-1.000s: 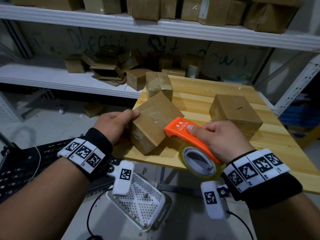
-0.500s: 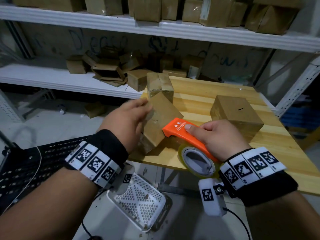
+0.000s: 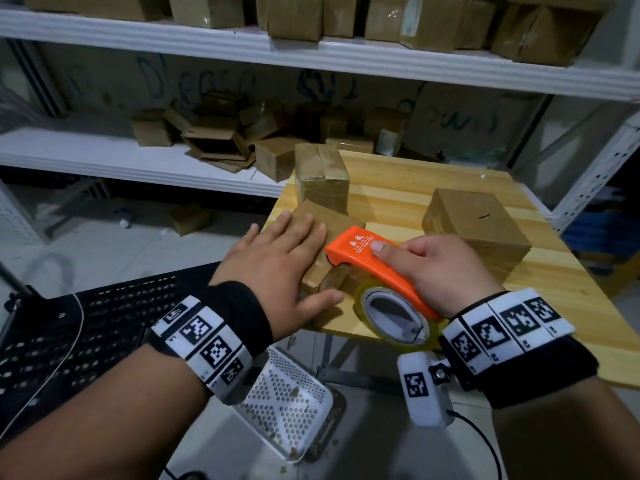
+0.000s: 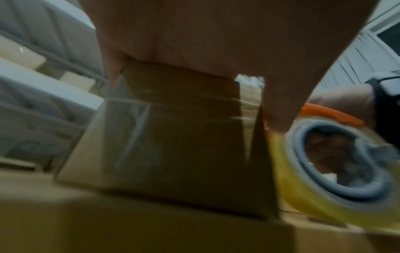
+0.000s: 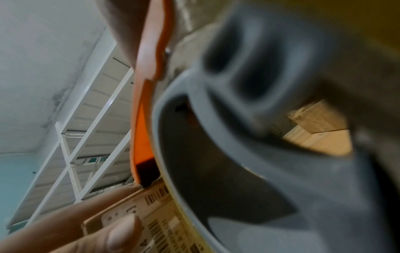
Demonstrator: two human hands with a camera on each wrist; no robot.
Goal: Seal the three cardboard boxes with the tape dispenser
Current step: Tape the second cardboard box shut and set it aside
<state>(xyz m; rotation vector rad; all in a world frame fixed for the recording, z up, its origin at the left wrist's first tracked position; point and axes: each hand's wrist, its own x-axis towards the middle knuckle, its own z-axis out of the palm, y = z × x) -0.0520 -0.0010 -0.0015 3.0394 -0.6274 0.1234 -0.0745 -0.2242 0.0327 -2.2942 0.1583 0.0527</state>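
Three brown cardboard boxes stand on the wooden table [image 3: 398,188]. My left hand [image 3: 287,258] lies flat on top of the near box [image 3: 320,280], fingers straight and thumb down its front side. In the left wrist view the palm covers this box [image 4: 173,137], whose face shows clear tape. My right hand [image 3: 433,268] grips the orange tape dispenser [image 3: 360,252], its nose against the box beside my left fingers. The yellowish tape roll [image 3: 391,315] hangs past the table's front edge. A second box [image 3: 322,174] stands behind and a third box [image 3: 474,226] to the right.
A white perforated basket [image 3: 287,403] sits on the floor under the table's near edge. A black mesh surface [image 3: 69,334] lies at the left. White shelves behind hold loose cardboard boxes [image 3: 214,147] and a row of packed boxes [image 3: 294,15].
My left hand left the near box's left edge and now lies flat on top. The box has turned and settled lower. The dispenser has stayed at the box's right side.
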